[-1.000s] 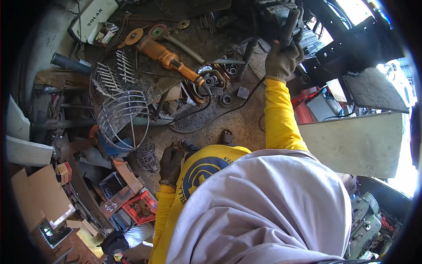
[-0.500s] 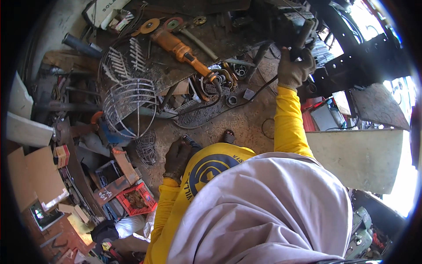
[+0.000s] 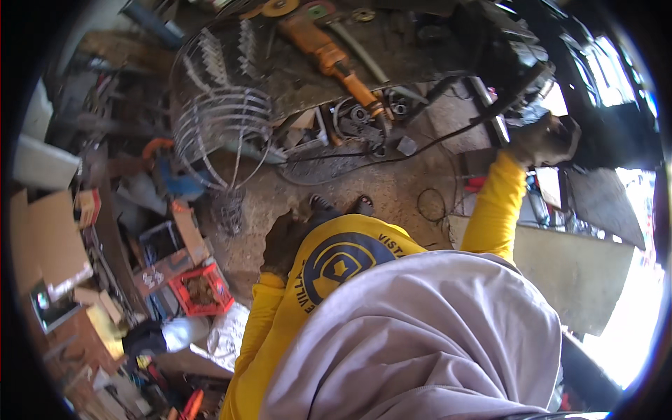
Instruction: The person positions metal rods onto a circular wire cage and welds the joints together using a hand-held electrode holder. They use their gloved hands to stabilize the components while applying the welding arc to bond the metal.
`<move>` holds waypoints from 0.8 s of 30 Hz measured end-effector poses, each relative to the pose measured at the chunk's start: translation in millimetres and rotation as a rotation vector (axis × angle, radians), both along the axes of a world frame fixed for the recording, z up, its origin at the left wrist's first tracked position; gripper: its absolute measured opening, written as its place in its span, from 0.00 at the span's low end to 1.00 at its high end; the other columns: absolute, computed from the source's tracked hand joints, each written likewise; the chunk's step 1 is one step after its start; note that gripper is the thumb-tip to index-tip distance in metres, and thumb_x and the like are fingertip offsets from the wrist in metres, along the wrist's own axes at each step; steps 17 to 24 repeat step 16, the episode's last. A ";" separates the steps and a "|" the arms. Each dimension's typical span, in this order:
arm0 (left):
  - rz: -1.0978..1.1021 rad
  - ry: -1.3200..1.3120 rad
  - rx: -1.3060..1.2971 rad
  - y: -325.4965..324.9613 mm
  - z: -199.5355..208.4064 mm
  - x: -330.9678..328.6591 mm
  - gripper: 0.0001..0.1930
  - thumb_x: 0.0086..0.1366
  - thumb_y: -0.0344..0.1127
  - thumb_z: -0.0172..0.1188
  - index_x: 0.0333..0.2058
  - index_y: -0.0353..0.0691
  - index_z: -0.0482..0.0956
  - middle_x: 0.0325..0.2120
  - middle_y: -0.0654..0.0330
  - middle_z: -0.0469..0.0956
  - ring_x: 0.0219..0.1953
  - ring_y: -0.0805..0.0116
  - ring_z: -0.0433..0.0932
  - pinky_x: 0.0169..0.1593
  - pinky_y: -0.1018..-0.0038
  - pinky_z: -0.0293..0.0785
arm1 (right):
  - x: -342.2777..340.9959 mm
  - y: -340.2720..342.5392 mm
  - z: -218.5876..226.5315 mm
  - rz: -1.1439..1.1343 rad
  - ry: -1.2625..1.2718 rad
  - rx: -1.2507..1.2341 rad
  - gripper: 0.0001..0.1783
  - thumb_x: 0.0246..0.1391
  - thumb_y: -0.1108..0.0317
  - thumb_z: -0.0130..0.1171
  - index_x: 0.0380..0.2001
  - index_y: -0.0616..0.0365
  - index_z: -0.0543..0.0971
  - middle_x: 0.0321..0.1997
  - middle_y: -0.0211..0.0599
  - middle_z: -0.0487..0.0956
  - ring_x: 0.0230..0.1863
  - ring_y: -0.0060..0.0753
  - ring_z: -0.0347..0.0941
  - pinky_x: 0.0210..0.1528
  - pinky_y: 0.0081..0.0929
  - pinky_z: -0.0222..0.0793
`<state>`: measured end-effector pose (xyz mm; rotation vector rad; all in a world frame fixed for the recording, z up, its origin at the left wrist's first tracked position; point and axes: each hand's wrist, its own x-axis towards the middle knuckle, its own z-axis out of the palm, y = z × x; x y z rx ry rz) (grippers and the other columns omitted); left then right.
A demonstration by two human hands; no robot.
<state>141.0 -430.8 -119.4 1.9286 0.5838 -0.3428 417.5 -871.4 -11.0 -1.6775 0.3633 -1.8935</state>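
My right hand (image 3: 542, 142), in a dirty work glove, reaches out at the right beside a dark metal frame. Its fingers are curled, and motion blur hides what lies in them, if anything. Just above it a long dark bar (image 3: 514, 94) slants up toward a bulky dark metal tool at the bench's right end. Close to my waist hangs my left hand (image 3: 282, 243), also in a dark glove, its fingers too shadowed to read. On the bench (image 3: 413, 52) rests an orange angle grinder (image 3: 329, 56), with a round wire cage (image 3: 224, 133) at the bench's left end.
Grinding discs (image 3: 280, 7) lie at the far edge of the bench. A dark cord (image 3: 434, 143) runs above the floor. To the left stand a red crate (image 3: 201, 289) and cardboard boxes (image 3: 52, 245). A pale panel (image 3: 570, 269) leans at the right.
My right hand has left the dark metal tool at the bench's end and moved right and nearer to me. The view has shifted, while my left hand stays by my waist.
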 end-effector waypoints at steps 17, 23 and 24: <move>-0.187 -0.103 -0.229 62.9 -79.9 58.0 0.18 0.70 0.46 0.61 0.51 0.40 0.80 0.48 0.53 0.81 0.51 0.63 0.78 0.56 0.67 0.72 | -34.3 128.4 -66.7 0.803 1.238 0.322 0.43 0.53 0.45 0.71 0.64 0.61 0.71 0.59 0.52 0.79 0.61 0.47 0.76 0.63 0.39 0.69; -0.187 -0.103 -0.229 62.9 -79.9 58.0 0.18 0.70 0.46 0.61 0.51 0.40 0.80 0.48 0.53 0.81 0.51 0.63 0.78 0.56 0.67 0.72 | -34.3 128.4 -66.7 0.803 1.238 0.322 0.43 0.53 0.45 0.71 0.64 0.61 0.71 0.59 0.52 0.79 0.61 0.47 0.76 0.63 0.39 0.69; -0.187 -0.103 -0.229 62.9 -79.9 58.0 0.18 0.70 0.46 0.61 0.51 0.40 0.80 0.48 0.53 0.81 0.51 0.63 0.78 0.56 0.67 0.72 | -34.3 128.4 -66.7 0.803 1.238 0.322 0.43 0.53 0.45 0.71 0.64 0.61 0.71 0.59 0.52 0.79 0.61 0.47 0.76 0.63 0.39 0.69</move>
